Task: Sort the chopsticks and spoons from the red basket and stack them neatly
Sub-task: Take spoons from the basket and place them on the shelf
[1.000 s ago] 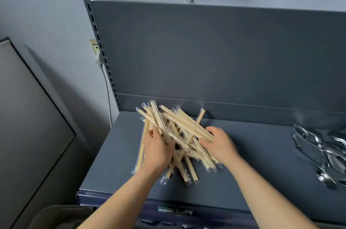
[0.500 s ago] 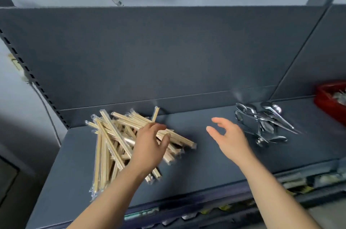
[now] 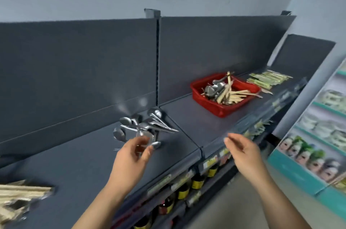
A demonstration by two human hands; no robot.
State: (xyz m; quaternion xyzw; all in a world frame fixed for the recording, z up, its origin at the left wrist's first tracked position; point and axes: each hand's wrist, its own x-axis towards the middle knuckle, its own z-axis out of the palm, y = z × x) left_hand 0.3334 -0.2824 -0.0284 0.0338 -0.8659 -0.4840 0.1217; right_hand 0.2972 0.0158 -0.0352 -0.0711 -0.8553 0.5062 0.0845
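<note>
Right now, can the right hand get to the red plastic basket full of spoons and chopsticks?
Probably yes. The right hand hangs open and empty, and only bare grey metal shelf lies between it and the red plastic basket, farther back to its right.

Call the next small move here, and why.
Probably reach the right hand to the red basket for more pieces. Both it and the left hand look empty. The basket still holds mixed spoons and chopsticks, while a sorted spoon pile and chopstick pile lie on the shelf to its left.
</note>
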